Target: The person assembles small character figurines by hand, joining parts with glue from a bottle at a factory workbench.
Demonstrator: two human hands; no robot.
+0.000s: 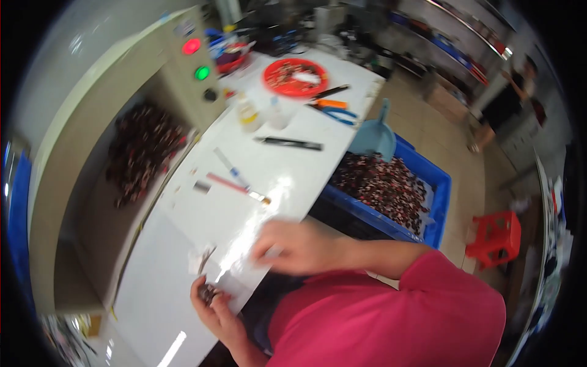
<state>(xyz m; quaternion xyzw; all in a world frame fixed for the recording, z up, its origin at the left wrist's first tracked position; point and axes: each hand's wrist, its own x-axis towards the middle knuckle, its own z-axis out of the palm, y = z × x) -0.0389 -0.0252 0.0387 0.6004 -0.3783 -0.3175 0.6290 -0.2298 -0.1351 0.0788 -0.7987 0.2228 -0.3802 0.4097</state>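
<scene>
Honestly, the dark speckled lump (208, 294) sits pinched in the left hand (218, 313), roughly 8 o'clock from the curled right hand (296, 248), which is too blurry to tell if it's gripping anything, and I can't make out the lump's long axis.

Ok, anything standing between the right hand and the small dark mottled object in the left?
Nothing visible does: only glossy white tabletop shows between the blurred right hand and the small dark mottled object. The left hand partly surrounds it; the thin brown item lies off the direct line.
</scene>
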